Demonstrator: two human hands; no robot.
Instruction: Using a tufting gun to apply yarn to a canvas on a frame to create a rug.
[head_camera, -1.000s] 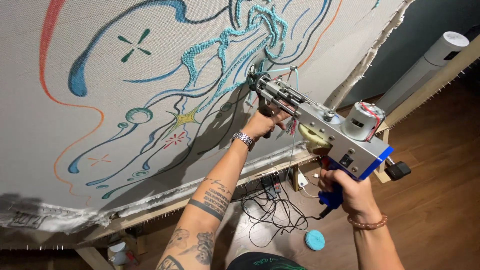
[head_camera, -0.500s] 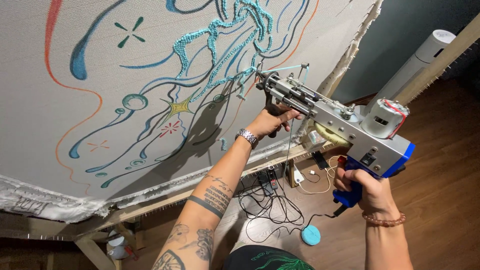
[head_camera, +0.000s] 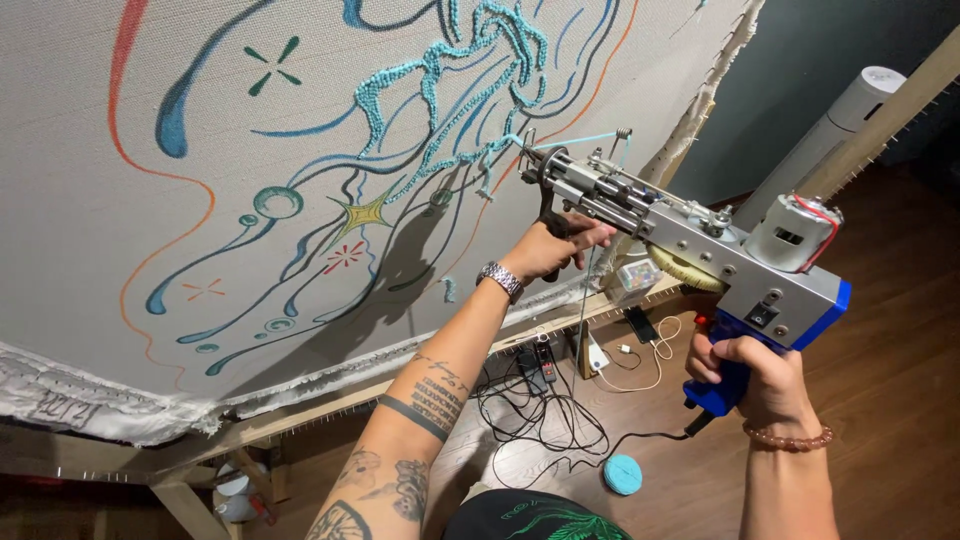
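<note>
A grey and blue tufting gun (head_camera: 700, 245) points at a white cloth (head_camera: 200, 200) stretched on a wooden frame (head_camera: 330, 405). The cloth carries drawn blue, orange and green lines, and raised turquoise yarn loops (head_camera: 470, 70) fill part of the design. My left hand (head_camera: 555, 245) grips the gun's black front handle close to the cloth; a metal watch sits on that wrist. My right hand (head_camera: 755, 375) holds the blue rear grip, a bead bracelet on its wrist. A turquoise yarn strand (head_camera: 580, 140) runs to the gun's tip.
Black cables (head_camera: 540, 415) and a power strip lie tangled on the wooden floor below the frame. A round turquoise disc (head_camera: 622, 473) rests near them. A white cylindrical appliance (head_camera: 830, 130) stands at the right by a dark wall. A small box of bits (head_camera: 638, 275) sits on the frame's rail.
The gun and both hands have shifted right and slightly up along the cloth, and the view has tilted so more of the floor shows.
</note>
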